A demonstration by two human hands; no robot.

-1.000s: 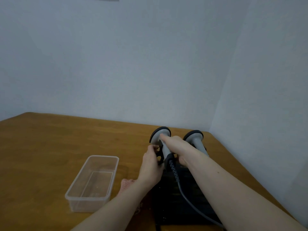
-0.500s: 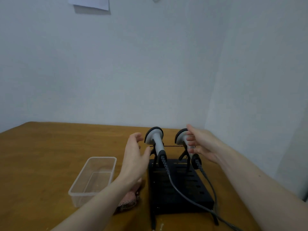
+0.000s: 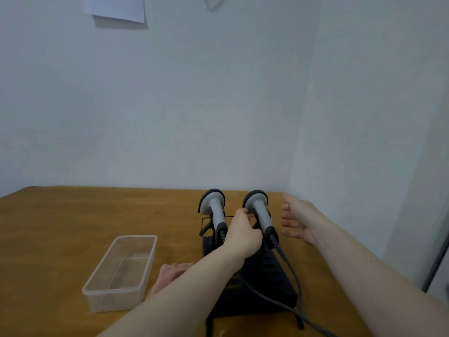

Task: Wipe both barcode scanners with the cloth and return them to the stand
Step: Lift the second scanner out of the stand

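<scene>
My left hand (image 3: 243,235) reaches between the two scanners, my right hand (image 3: 300,221) is wide open at 3 o'clock of the right scanner (image 3: 261,211), so I should hold it by its handle and lift it straight up off the stand (image 3: 267,285).

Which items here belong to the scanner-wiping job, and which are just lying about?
Job: left scanner; right scanner; black stand; pink cloth; left hand; right hand.

Lying about: clear plastic container; paper on the wall.

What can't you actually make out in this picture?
- Pink cloth: mostly hidden under the left forearm, head view.
- Left hand: its fingertips vanish between the two scanners, so any grip is unclear.
- Stand: its front behind the forearm.
- Cables: cut off by the bottom edge.
</scene>
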